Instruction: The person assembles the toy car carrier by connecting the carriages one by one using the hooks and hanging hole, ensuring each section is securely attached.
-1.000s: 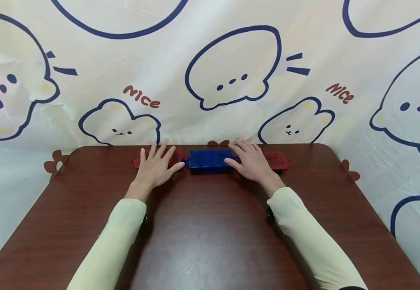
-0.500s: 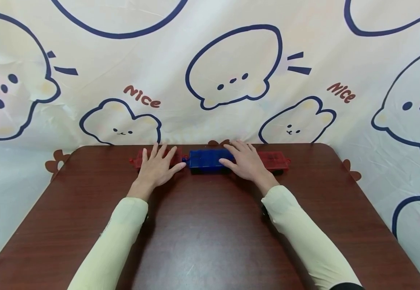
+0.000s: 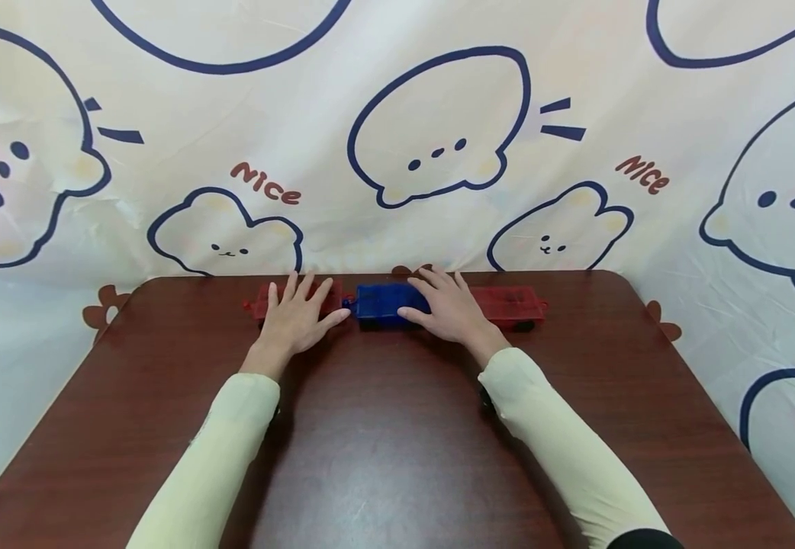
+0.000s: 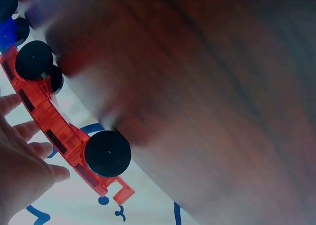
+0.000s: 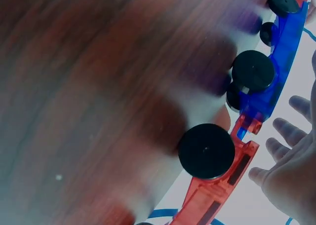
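Note:
Three translucent toy train cars with black wheels stand in a row at the table's far edge. In the head view my left hand (image 3: pixel 294 320) lies spread over the left red car (image 3: pixel 260 305), fingers straight. The left wrist view shows that red car (image 4: pixel 54 126) beside the fingertips, its free hook pointing out. My right hand (image 3: pixel 447 311) is spread over the right part of the blue car (image 3: pixel 375 302), partly hiding it. The right red car (image 3: pixel 514 305) shows beyond it. In the right wrist view, this red car's end (image 5: pixel 247 128) overlaps the blue car's coupling.
A dark brown wooden table (image 3: pixel 370 427) spreads before me. Behind it hangs a pale cloth (image 3: pixel 329 137) with cartoon outlines, right at the table's far edge.
My right hand has slid left, from over the joint of the blue and right red cars onto the blue car, uncovering more of the red one. The left hand has stayed in place.

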Motion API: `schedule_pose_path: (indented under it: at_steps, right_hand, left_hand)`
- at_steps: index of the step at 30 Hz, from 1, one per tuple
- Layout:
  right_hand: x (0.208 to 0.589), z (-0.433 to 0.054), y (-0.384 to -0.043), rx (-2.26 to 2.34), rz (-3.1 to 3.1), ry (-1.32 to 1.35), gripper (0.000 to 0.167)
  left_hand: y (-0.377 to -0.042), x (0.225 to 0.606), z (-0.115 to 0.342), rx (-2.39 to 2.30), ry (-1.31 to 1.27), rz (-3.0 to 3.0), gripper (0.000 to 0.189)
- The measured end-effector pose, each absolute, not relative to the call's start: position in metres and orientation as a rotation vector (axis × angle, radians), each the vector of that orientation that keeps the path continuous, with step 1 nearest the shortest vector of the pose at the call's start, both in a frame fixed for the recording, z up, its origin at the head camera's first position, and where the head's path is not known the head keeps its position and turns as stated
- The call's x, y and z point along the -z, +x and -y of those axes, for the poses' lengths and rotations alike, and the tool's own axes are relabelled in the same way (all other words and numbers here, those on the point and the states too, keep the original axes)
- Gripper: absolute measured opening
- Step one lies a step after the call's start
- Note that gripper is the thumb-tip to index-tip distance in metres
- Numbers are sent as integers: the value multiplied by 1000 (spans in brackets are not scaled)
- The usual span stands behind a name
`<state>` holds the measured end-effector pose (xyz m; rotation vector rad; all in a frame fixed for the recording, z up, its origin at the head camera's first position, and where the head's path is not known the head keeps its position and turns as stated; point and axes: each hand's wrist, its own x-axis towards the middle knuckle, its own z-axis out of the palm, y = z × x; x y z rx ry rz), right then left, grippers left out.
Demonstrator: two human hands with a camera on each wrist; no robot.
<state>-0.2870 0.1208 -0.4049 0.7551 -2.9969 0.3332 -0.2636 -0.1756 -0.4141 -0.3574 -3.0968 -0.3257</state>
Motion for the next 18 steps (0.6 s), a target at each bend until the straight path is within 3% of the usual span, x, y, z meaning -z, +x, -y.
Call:
schedule_pose_path:
  at_steps: [18]
  right_hand:
    - [420, -97, -294, -196, 3015, 837, 82]
  left_hand:
    - [-269, 418, 174, 287, -357, 3143, 88]
